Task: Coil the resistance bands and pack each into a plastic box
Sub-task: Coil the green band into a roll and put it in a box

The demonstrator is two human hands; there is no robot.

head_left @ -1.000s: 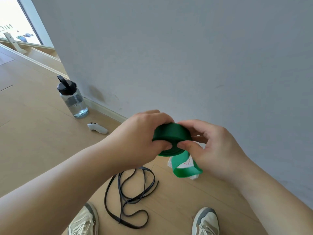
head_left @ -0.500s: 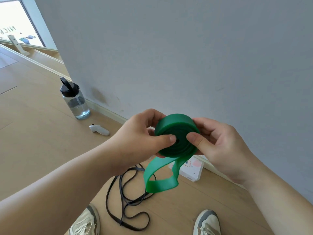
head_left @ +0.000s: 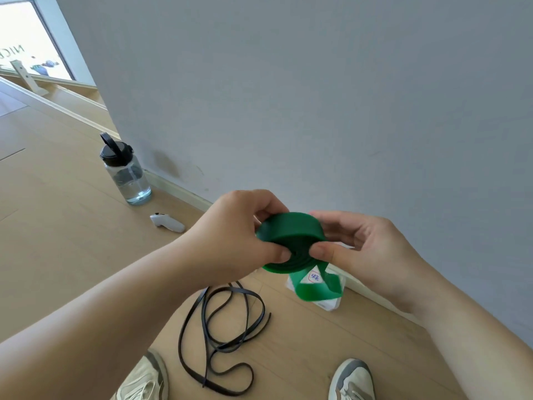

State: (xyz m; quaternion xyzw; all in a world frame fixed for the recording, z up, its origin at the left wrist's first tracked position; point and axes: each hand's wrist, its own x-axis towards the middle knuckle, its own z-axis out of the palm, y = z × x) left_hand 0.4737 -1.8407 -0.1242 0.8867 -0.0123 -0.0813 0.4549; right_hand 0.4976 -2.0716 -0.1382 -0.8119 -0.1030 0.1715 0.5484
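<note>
Green rubber, nearly wound: the left hand (head_left: pixel 230 241) and right hand (head_left: pixel 372 249) pinch the coiled resistance band (head_left: pixel 288 233) in mid-air, thumbs on its face, a short tail (head_left: pixel 315 294) hanging. Any slackened pinch could let the coil spring open. The plastic box (head_left: pixel 330 304) on the floor (head_left: pixel 72 255) is half-hidden, contents unclear; a black band (head_left: pixel 207 321) lies loose nearby.

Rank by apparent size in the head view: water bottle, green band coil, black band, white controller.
Black band, sprawled widest.
Green band coil and water bottle look alike; the coil is nearer, so unranked.
White controller, smallest.
</note>
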